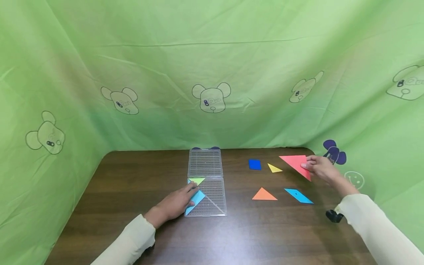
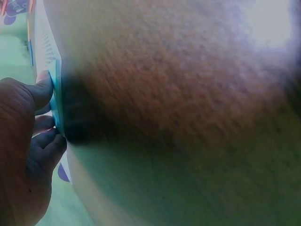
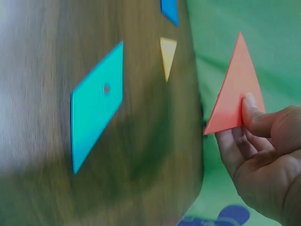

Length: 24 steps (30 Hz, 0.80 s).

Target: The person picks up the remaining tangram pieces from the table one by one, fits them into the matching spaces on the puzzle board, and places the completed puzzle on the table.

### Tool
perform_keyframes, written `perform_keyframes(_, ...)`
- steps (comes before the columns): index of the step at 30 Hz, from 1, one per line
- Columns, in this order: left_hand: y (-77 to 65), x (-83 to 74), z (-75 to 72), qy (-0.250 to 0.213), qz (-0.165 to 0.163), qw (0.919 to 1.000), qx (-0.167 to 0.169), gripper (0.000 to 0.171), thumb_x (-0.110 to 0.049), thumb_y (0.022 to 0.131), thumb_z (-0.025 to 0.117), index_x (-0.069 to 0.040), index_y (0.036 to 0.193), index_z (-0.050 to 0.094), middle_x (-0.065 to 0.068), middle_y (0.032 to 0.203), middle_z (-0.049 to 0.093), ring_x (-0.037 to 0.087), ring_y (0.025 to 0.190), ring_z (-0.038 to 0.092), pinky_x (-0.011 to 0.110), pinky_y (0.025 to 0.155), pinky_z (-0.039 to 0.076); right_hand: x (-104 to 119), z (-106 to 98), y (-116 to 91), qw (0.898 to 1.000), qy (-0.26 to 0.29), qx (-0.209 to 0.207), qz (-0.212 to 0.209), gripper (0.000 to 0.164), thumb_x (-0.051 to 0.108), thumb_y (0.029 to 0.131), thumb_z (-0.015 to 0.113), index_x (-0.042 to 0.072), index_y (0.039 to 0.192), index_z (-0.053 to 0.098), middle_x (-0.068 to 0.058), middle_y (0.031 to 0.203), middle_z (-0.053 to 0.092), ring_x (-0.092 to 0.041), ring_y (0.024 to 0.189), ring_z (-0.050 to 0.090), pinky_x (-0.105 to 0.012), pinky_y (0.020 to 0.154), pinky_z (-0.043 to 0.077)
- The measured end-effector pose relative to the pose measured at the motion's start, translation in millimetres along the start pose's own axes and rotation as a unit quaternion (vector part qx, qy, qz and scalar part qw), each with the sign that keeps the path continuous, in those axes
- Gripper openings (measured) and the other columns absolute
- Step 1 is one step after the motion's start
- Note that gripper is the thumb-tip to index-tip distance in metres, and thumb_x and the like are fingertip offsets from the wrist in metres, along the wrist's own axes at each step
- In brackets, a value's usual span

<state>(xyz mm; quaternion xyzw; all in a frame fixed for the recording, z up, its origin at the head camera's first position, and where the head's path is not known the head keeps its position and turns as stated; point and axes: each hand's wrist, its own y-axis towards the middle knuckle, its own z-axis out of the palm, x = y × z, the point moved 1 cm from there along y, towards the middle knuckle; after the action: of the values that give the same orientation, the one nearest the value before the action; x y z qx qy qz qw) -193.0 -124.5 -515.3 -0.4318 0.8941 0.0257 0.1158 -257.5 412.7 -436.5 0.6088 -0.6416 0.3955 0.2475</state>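
A large red triangle tile (image 1: pixel 296 164) is pinched between the thumb and fingers of my right hand (image 1: pixel 321 167), raised above the back right of the table. The right wrist view shows the thumb flat on the face of this red triangle (image 3: pixel 239 89). My left hand (image 1: pixel 177 202) rests on a light blue triangle tile (image 1: pixel 197 199) in the near half of a clear plastic case (image 1: pixel 216 191), its fingertips on the tile. Part of the blue tile is hidden under the fingers. A light green triangle (image 1: pixel 198 180) lies at the case's upper left, just beyond the fingertips.
Right of the case lie a dark blue square (image 1: pixel 254 164), a yellow triangle (image 1: pixel 274 168), an orange triangle (image 1: pixel 263 194) and a blue parallelogram (image 1: pixel 299 196). The case's dotted far half (image 1: pixel 205 162) lies flat behind. Green cloth (image 1: pixel 172 129) surrounds the brown table (image 1: pixel 139 173).
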Motion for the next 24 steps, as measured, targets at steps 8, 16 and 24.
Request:
perform_keyframes(8,-0.2,-0.7,-0.3,-0.001,-0.002,1.0,0.005,0.055,-0.034,0.1,0.05,-0.011,0.148,0.037,0.006,0.154,0.031,0.025,0.135,0.043,0.04,0.105,0.043,34.3,24.3,-5.4,0.999,0.024,0.026,-0.005,0.052,0.014,0.094,0.063,-0.016,0.13,0.04,0.002,0.094,0.067,0.0,0.079,0.062,-0.027,0.073,0.057)
perform_keyframes(16,0.1,-1.2,-2.1,0.003,0.008,1.0,-0.004,0.054,-0.034,0.099,0.051,-0.009,0.146,0.04,0.006,0.15,0.035,0.024,0.131,0.048,0.039,0.102,0.046,65.1,46.5,-5.8,0.999,0.023,0.047,-0.014,0.054,0.016,0.092,0.066,-0.011,0.134,0.043,-0.01,0.106,0.062,-0.002,0.083,0.063,-0.03,0.077,0.058)
perform_keyframes(24,1.3,-1.9,-3.5,0.018,0.008,0.9998,0.001,0.055,-0.036,0.099,0.051,-0.011,0.146,0.04,0.006,0.15,0.036,0.024,0.129,0.049,0.039,0.101,0.047,89.1,66.2,-4.7,0.997,0.013,0.074,-0.027,0.055,0.019,0.091,0.067,-0.009,0.134,0.046,-0.021,0.116,0.057,-0.01,0.09,0.063,-0.035,0.082,0.057)
